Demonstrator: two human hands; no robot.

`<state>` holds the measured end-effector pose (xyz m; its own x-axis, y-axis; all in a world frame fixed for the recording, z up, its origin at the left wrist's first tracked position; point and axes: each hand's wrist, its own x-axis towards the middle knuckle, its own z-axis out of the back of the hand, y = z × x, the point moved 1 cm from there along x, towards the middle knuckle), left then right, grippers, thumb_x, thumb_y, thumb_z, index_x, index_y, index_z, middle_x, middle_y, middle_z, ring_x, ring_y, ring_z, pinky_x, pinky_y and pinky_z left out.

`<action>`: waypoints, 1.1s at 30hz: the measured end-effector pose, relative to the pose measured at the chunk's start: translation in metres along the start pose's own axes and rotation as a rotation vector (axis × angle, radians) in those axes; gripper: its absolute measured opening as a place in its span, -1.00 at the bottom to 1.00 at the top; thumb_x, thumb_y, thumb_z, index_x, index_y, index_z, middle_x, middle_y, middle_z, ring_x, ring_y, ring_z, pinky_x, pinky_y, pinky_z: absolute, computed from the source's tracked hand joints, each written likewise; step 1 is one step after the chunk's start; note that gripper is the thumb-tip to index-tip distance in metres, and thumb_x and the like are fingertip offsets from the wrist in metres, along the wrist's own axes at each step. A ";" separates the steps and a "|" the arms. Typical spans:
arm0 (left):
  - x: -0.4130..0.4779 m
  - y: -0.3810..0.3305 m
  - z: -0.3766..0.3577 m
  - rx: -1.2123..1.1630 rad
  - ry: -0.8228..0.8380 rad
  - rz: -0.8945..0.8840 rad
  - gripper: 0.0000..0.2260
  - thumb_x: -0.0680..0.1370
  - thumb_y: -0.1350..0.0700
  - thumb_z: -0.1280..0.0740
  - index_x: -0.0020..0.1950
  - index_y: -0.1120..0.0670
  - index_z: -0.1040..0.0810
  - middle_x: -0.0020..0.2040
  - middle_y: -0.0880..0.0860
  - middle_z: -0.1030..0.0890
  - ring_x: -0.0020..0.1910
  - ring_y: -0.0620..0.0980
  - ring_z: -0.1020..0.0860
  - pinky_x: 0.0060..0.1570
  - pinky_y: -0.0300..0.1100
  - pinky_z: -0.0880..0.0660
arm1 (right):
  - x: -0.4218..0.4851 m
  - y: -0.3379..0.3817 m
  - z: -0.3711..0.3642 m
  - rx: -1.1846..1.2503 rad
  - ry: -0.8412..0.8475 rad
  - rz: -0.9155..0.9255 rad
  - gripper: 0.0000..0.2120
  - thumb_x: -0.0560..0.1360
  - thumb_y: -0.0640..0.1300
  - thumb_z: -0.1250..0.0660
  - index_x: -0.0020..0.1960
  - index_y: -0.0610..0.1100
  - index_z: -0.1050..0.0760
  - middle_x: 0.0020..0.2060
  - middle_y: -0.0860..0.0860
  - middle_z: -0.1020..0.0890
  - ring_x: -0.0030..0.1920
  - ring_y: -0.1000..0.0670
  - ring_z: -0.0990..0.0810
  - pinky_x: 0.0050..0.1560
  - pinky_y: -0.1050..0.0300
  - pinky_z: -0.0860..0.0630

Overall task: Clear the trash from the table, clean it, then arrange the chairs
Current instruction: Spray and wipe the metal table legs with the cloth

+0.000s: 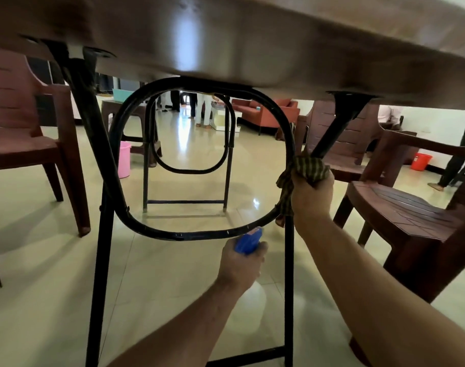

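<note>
I look from below the brown table (252,43), whose underside fills the top of the view. Its black metal leg frame (120,197) bends in a loop in front of me. My right hand (312,193) grips a green checked cloth (309,168) wrapped against the right side of the loop. My left hand (243,263) holds a blue spray bottle (248,241) just under the loop's bottom bar. A brown plastic chair (411,223) stands at the right, and another brown chair (22,133) stands at the left.
A second black leg frame (186,170) stands farther back under the table. A pink bucket (124,160) sits on the glossy tiled floor at left, a red bucket (421,161) at far right. Red sofas (268,112) and standing people are in the background.
</note>
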<state>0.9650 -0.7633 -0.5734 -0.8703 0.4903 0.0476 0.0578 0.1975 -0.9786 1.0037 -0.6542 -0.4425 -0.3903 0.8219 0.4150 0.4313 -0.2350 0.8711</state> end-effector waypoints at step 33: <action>0.010 0.031 0.034 0.173 -0.013 0.043 -0.76 0.54 0.13 -0.47 0.16 0.17 -0.57 -0.28 0.08 -0.59 -0.53 -0.15 -0.45 -0.42 -0.33 -0.46 | 0.031 -0.071 0.061 -0.837 0.366 0.286 -0.55 0.56 -0.34 -0.19 0.39 -0.03 -0.44 0.42 0.02 -0.40 0.29 -0.09 -0.49 0.22 -0.02 -0.51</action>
<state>0.9411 -0.7814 -0.6106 -0.8751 0.4839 0.0030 0.0114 0.0267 -0.9996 1.0105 -0.5803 -0.5072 -0.6516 0.4961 0.5739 -0.1164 -0.8130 0.5706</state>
